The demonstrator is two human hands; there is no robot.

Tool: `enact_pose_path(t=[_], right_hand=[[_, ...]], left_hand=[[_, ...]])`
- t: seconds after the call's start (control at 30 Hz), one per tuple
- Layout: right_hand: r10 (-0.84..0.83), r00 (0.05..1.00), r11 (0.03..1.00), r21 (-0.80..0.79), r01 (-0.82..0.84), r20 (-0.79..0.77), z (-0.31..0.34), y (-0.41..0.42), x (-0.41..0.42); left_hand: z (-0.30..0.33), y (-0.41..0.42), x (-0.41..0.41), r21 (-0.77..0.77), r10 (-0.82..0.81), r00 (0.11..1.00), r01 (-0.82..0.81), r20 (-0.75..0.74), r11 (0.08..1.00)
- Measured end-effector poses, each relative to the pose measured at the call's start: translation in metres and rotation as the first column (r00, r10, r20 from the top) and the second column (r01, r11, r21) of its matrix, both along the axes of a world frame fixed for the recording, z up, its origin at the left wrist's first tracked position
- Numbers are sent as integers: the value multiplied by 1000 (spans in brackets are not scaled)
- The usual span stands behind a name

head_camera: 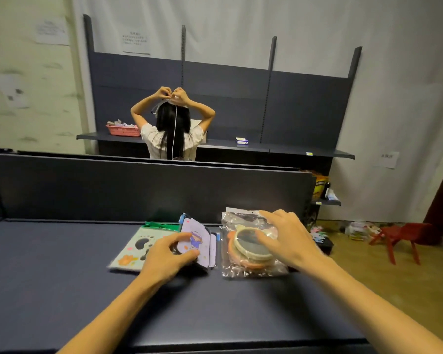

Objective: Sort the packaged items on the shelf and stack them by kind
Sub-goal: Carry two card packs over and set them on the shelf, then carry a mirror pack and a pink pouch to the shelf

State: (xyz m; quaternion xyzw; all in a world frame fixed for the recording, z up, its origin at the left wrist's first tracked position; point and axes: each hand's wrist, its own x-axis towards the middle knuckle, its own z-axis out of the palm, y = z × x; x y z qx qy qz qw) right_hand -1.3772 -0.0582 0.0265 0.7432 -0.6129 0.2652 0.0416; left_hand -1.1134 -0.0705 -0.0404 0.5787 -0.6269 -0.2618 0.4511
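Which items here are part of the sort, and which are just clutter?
In the job:
- purple pack, gripped by the left hand
- paw-print pack, flat beside it
- clear bag of rings, under the right hand

Lying about:
- pink basket and small box on the far shelf
- red stool
- litter on the floor

White wall [394, 72], wooden floor [394, 277], red chair [404, 237].

Dim, warm indoor light; the dark shelf [62, 264] shows faint sheen. Wide-angle bending curves the edges, and distant wall papers blur.
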Motion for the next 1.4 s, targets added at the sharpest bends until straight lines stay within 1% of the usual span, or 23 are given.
enact_pose_path(t=[0.1, 0.17, 0.27, 0.33, 0.4, 0.5, 0.63, 0.73, 0.8, 0.93, 1.03, 1.17, 1.3, 1.4], right_hand=[[43, 999, 999, -4, -43, -21, -1, 2, -14], [58, 998, 998, -2, -58, -21, 0, 1, -21], [92, 996, 996, -1, -92, -18, 0, 1, -24], [127, 992, 992, 1, -127, -21, 1, -2, -19], [185, 983, 983, -8, -185, -15, 2, -6, -9], [273, 961, 962, -20, -274, -33, 3, -11, 18], [370, 927, 929, -10, -371, -63, -3, -9, 56], [414, 900, 908, -4, -419, -138, -6, -8, 84], [433, 888, 899, -3, -438, -153, -2, -8, 105], [460, 876, 886, 6, -464, -146, 5, -5, 157], [473, 866, 879, 24, -476, -164, 4, 3, 204], [478, 859, 877, 39, -480, -181, -2, 20, 271], [496, 843, 867, 67, -493, -208, -4, 41, 350], [518, 832, 855, 75, -514, -198, -6, 55, 405]], left_hand=[[-3, 4, -10, 12, 59, 993, -60, 99, 998], [-2, 6, -15, 25, 104, 972, -111, 212, 993], [1, 6, -15, -40, 206, 883, -209, 422, 977], [1, 6, -10, -119, 257, 814, -229, 521, 966], [3, 11, -5, -181, 284, 762, -219, 583, 959], [7, 25, 8, -246, 325, 703, -216, 632, 945], [12, 40, 35, -280, 360, 656, -228, 663, 933], [15, 52, 57, -284, 370, 644, -238, 670, 929], [16, 60, 75, -295, 376, 644, -235, 667, 926], [14, 80, 127, -369, 437, 567, -238, 698, 898], [16, 97, 178, -394, 469, 538, -256, 700, 883], [20, 126, 249, -365, 464, 536, -287, 705, 886], [21, 158, 321, -290, 436, 570, -332, 696, 898], [20, 181, 373, -270, 440, 579, -359, 686, 893]])
